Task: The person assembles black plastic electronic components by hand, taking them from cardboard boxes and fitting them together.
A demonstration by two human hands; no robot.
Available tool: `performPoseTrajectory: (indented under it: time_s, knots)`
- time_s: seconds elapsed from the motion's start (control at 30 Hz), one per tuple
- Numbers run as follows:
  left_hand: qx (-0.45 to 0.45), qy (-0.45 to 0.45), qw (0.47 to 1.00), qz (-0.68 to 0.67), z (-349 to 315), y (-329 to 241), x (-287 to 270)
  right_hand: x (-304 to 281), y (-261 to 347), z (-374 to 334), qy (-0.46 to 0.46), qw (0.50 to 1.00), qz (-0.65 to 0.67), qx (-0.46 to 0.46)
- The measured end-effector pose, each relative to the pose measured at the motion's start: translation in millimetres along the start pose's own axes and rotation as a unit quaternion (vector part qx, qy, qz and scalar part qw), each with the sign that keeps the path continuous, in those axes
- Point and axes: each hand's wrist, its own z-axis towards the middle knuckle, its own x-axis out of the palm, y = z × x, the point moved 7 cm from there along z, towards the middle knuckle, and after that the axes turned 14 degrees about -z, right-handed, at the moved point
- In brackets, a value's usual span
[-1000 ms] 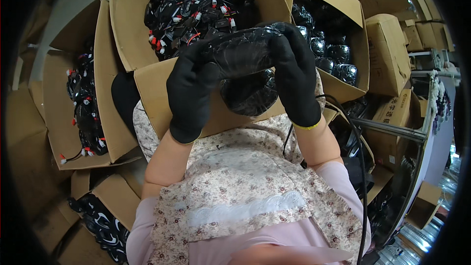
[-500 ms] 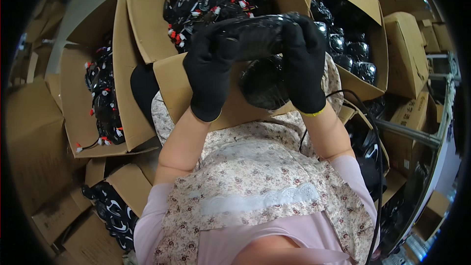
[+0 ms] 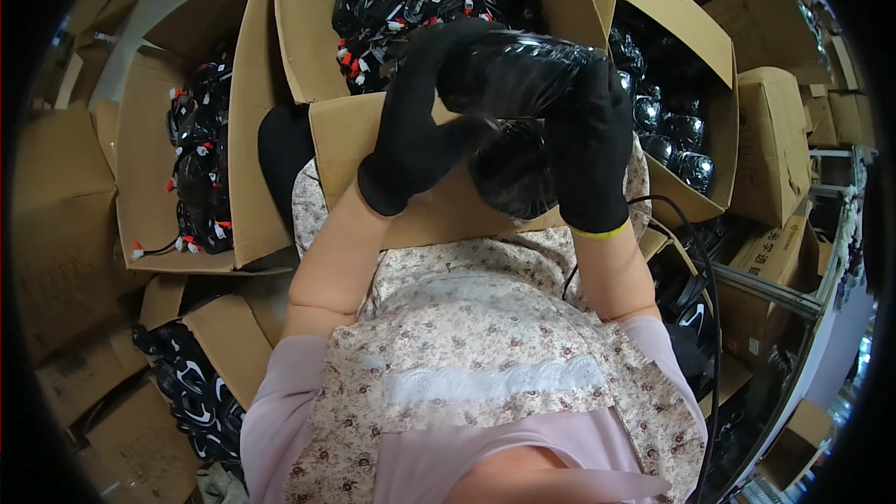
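A black bundle wrapped in shiny clear film (image 3: 513, 75) is held up between my two black-gloved hands. My left hand (image 3: 420, 121) has its fingers over the bundle's left end, with the thumb below it. My right hand (image 3: 593, 145) is closed round the right end, most of its fingers hidden behind. Just under the bundle is a rounded, dark, shiny thing in film (image 3: 511, 173), against a cardboard flap (image 3: 429, 215) over my lap. Whether film joins it to the bundle I cannot make out.
Ahead stands an open carton (image 3: 303, 28) of black parts with red and white connectors. A similar carton (image 3: 257, 131) is at the left. Film-wrapped black pieces (image 3: 686, 131) fill a carton at the right. A black cable (image 3: 705, 252) hangs beside my right arm, near a metal rack (image 3: 775, 289).
The bundle has turned and come slightly lower and right. My left hand has shifted its grip, thumb now spread below. The view has shifted a little.
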Motion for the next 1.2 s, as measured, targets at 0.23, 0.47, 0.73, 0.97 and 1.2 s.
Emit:
performPoseTrajectory:
  time_s: [0.23, 0.47, 0.73, 0.97, 1.2]
  knots:
    - [-0.142, -0.027, 0.989, 0.026, -1, 29, -25, 7, -8, 13, 0.072, 0.997, -0.003, -0.019]
    - [-0.211, -0.202, 0.808, -0.511, 4, 68, -27, 38, -1, 20, 0.087, 0.993, 0.02, -0.072]
    - [-0.207, -0.136, 0.804, -0.541, 13, 59, -36, 38, -13, 34, 0.066, 0.993, 0.042, -0.088]
    - [-0.126, -0.148, 0.954, -0.23, -1, 41, -42, 38, 1, 21, 0.107, 0.986, 0.082, -0.099]
    - [-0.102, -0.122, 0.974, -0.159, -7, 9, -21, 23, 9, 14, 0.02, 0.965, -0.159, -0.21]
